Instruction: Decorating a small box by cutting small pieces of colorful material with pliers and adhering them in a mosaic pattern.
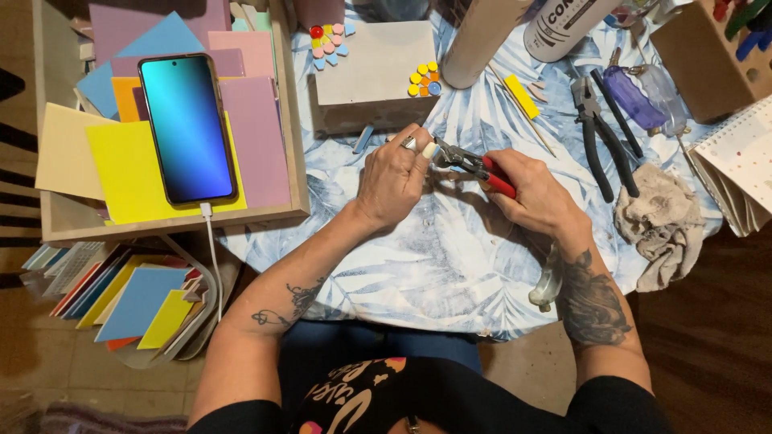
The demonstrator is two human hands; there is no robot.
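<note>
My right hand [532, 193] grips red-handled nippers [474, 164], their metal jaws pointing left. My left hand [396, 175] holds a small pale tile piece [430, 149] at those jaws, fingers pinched, a ring on one finger. Both hands hover over a blue leaf-patterned cloth [450, 257] on the table. Just beyond them stands a grey block [374, 68] with two small flowers of coloured tile bits, one pink and blue [330, 42], one yellow and orange [425, 79].
A wooden tray [293, 153] at left holds coloured tiles and a phone [186, 127] on a charging cable. Black pliers [603, 137], a crumpled rag [663, 221], a yellow tile strip [521, 96], two cylinders and a spiral notebook [744, 161] lie at right. More tiles are stacked in a holder [137, 301] below left.
</note>
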